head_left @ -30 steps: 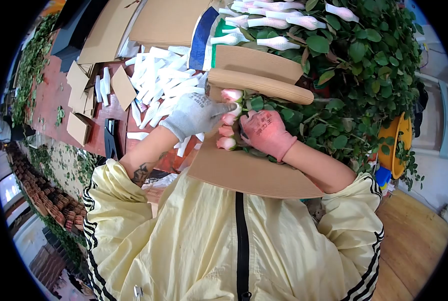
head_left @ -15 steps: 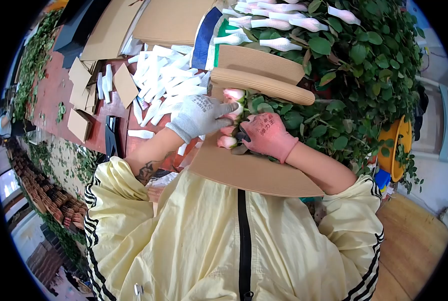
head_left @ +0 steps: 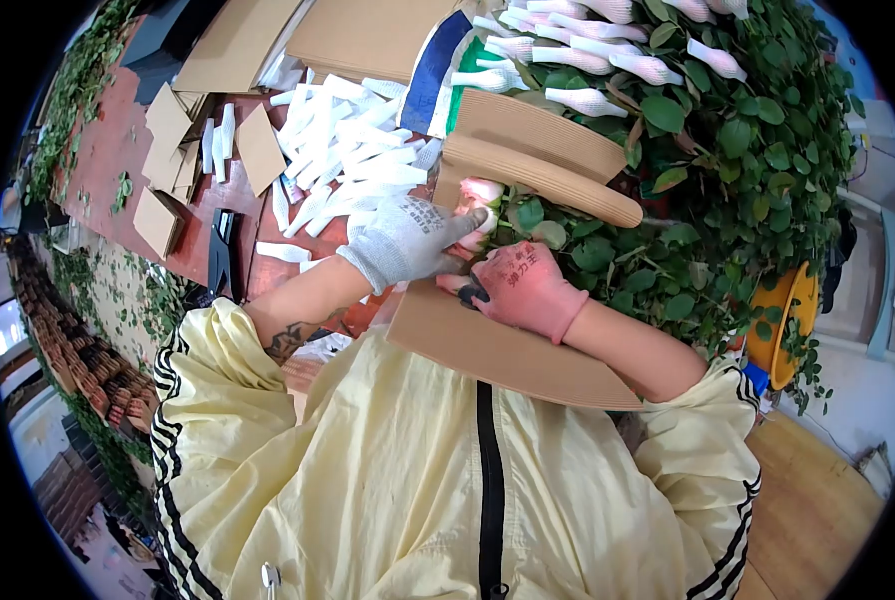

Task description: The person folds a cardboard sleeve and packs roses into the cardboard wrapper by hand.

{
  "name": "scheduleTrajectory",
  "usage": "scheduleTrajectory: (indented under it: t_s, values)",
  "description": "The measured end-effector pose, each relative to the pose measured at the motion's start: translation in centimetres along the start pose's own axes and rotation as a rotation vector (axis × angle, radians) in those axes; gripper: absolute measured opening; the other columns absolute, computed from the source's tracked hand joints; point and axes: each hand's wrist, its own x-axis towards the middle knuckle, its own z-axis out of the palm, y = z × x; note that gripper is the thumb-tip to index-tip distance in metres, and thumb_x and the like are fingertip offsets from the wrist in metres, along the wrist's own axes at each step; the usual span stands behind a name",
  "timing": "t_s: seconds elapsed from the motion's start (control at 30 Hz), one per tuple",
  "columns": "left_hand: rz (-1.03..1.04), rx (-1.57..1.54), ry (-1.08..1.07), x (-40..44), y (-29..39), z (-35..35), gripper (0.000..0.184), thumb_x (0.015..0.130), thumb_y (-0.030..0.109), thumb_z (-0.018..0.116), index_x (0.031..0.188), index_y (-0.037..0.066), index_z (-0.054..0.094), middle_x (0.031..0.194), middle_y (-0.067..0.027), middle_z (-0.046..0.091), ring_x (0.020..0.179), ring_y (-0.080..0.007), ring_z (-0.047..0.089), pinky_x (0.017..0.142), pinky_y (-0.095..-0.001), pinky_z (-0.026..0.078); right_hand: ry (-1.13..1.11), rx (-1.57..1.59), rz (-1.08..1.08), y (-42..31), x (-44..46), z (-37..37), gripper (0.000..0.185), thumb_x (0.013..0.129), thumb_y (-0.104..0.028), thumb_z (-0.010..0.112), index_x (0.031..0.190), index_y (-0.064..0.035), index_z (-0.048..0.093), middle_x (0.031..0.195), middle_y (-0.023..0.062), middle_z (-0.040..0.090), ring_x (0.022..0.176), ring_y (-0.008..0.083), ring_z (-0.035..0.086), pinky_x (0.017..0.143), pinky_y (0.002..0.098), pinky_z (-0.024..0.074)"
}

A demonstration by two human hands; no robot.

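Note:
Pink roses (head_left: 481, 190) lie on a sheet of brown corrugated cardboard (head_left: 512, 355) in front of my body. My left hand (head_left: 414, 238), in a pale grey glove, reaches in from the left with its fingers closed around a rose head. Just to the right and lower, my right hand (head_left: 525, 285) wears a pink glove with dark fingertips. Its fingers are curled down at the lower roses, and whatever they grip is hidden. Green rose leaves (head_left: 542, 228) stick out between the hands and the rolled cardboard edge (head_left: 557, 190).
White foam sleeves (head_left: 352, 150) lie heaped at the left. A black stapler (head_left: 224, 250) rests near the table edge, by cardboard pieces (head_left: 157, 222). Sleeved roses (head_left: 577, 55) with thick foliage (head_left: 737, 150) fill the back right. A yellow round object (head_left: 782, 325) stands at the right.
My right hand has moved slightly down and left, over the lower rose heads, which it now mostly covers. My left hand stays at the upper roses. The view has shifted a little.

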Motion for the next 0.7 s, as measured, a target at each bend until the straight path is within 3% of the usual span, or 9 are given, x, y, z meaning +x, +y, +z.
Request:
scheduleTrajectory:
  t_s: [0.13,0.2,0.27,0.33,0.47,0.5,0.6,0.63,0.7]
  values:
    - [0.033,0.012,0.046,-0.1,-0.3,0.3,0.066,0.08,0.046,0.06,0.14,0.025,0.039,0.07,-0.0133,0.061,0.059,-0.027,0.061,0.055,-0.0408,0.044,-0.081,0.03,0.06,0.5,0.4,-0.2,0.039,0.084,-0.044,0.053,0.083,-0.0078,0.068,0.082,0.0112,0.067,0.077,0.0266,0.065,0.07,0.0381,0.0488]
    - [0.024,0.011,0.069,-0.7,-0.3,-0.1,0.067,0.081,0.045,0.06,0.141,0.025,0.038,0.069,-0.0131,0.06,0.06,-0.027,0.061,0.055,-0.0403,0.044,0.137,0.069,-0.131,2.0,-0.4,1.3,0.033,0.08,-0.039,0.058,0.087,-0.0073,0.066,0.087,0.011,0.066,0.08,0.0261,0.065,0.071,0.0387,0.049]
    - [0.078,-0.108,0.074,-1.5,-0.6,-0.1,0.06,0.085,0.042,0.055,0.138,0.019,0.04,0.077,-0.012,0.062,0.068,-0.0302,0.062,0.058,-0.0419,0.046,0.232,0.199,-0.144,2.2,-1.2,0.2,0.031,0.076,-0.034,0.061,0.094,-0.0081,0.062,0.092,0.0099,0.064,0.083,0.026,0.063,0.072,0.0398,0.0485]
    - [0.096,-0.121,0.082,-1.7,-0.6,0.0,0.057,0.086,0.043,0.053,0.137,0.02,0.041,0.078,-0.0117,0.063,0.067,-0.0303,0.062,0.058,-0.0422,0.046,0.194,0.04,0.255,1.7,-1.6,-2.4,0.034,0.076,-0.034,0.062,0.1,-0.0107,0.058,0.089,0.0079,0.062,0.082,0.0256,0.062,0.071,0.0397,0.0475]
    - [0.143,-0.118,0.125,-1.5,-0.1,0.0,0.048,0.088,0.044,0.048,0.132,0.024,0.047,0.078,-0.0109,0.064,0.065,-0.0307,0.062,0.058,-0.0429,0.046,0.448,-0.083,0.161,2.6,-1.9,-0.6,0.034,0.077,-0.031,0.064,0.104,-0.0105,0.059,0.09,0.0092,0.062,0.082,0.0278,0.062,0.071,0.0402,0.048]
    - [0.119,-0.116,0.183,-1.5,-0.2,0.1,0.045,0.089,0.043,0.047,0.13,0.025,0.049,0.078,-0.0108,0.065,0.065,-0.0307,0.062,0.059,-0.0431,0.047,0.251,0.023,0.205,1.9,-1.9,-2.1,0.034,0.076,-0.031,0.065,0.104,-0.0112,0.061,0.096,0.0092,0.062,0.084,0.028,0.062,0.073,0.0394,0.0482]
    - [0.12,-0.025,0.223,-1.0,-0.9,0.4,0.053,0.086,0.045,0.051,0.137,0.028,0.044,0.071,-0.0057,0.064,0.062,-0.0283,0.061,0.055,-0.043,0.045,0.237,0.272,0.123,2.5,-3.3,-4.2,0.034,0.074,-0.029,0.067,0.103,-0.012,0.063,0.101,0.0094,0.062,0.087,0.0276,0.062,0.076,0.038,0.0481]
    - [0.091,-0.04,0.22,-1.3,-0.5,-0.3,0.046,0.084,0.04,0.056,0.127,0.024,0.055,0.073,-0.0058,0.065,0.063,-0.028,0.062,0.057,-0.0407,0.047,0.745,-0.059,0.059,3.7,-4.3,-2.6,0.033,0.072,-0.031,0.066,0.098,-0.0129,0.062,0.089,0.005,0.06,0.076,0.0226,0.06,0.067,0.0363,0.0464]
    - [0.14,-0.159,0.346,-2.2,-0.6,-1.0,0.038,0.083,0.037,0.058,0.118,0.022,0.061,0.073,-0.0066,0.066,0.065,-0.0273,0.063,0.058,-0.0391,0.048,0.857,0.047,0.232,5.4,-5.0,-6.4,0.029,0.07,-0.026,0.068,0.095,-0.0111,0.063,0.088,0.0072,0.059,0.077,0.0244,0.061,0.07,0.0394,0.0485]
